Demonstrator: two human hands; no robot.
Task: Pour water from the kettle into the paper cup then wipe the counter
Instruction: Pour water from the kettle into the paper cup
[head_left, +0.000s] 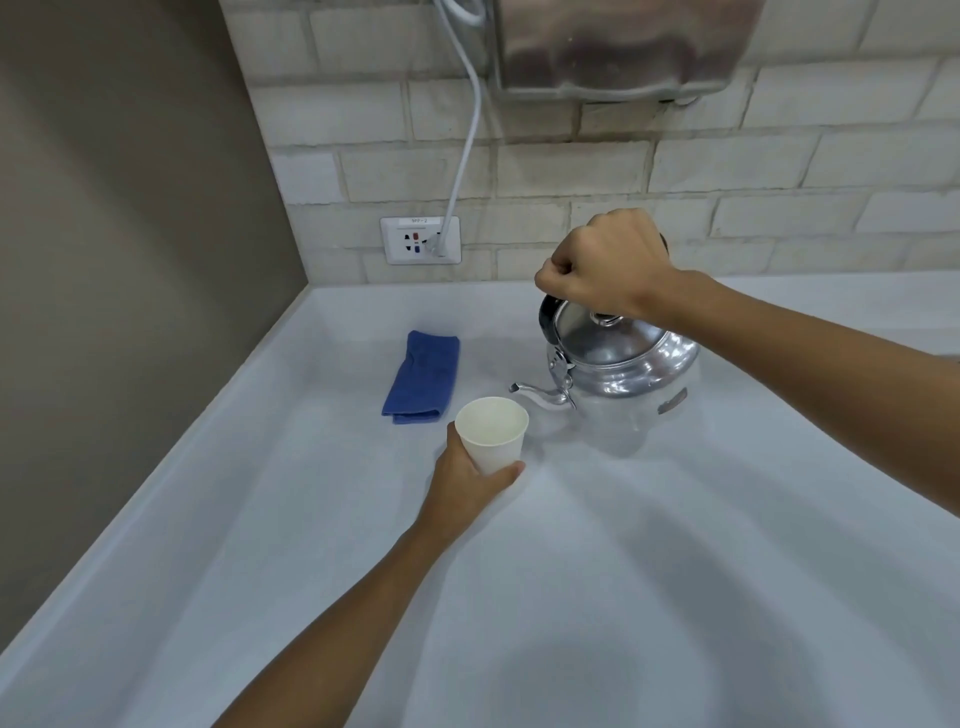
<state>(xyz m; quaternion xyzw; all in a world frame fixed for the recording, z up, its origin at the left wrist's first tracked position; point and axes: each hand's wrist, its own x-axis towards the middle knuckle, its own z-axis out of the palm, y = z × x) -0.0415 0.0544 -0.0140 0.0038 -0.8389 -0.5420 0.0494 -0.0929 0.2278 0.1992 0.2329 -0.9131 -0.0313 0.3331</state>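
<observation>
A shiny metal kettle (626, 364) stands on the white counter (623, 571), its spout pointing left toward the cup. My right hand (602, 267) is closed around the kettle's black top handle. A white paper cup (493, 434) sits just left of the spout tip, upright and looking empty inside. My left hand (465, 486) grips the cup's lower part from the near side. A folded blue cloth (423, 376) lies on the counter to the left of the cup, untouched.
A brick-tiled wall runs behind the counter, with a socket plate (420, 240) and a white cable (467, 135) plugged into it. A metal box (618, 47) hangs on the wall above the kettle. A brown side wall (130, 260) closes the left.
</observation>
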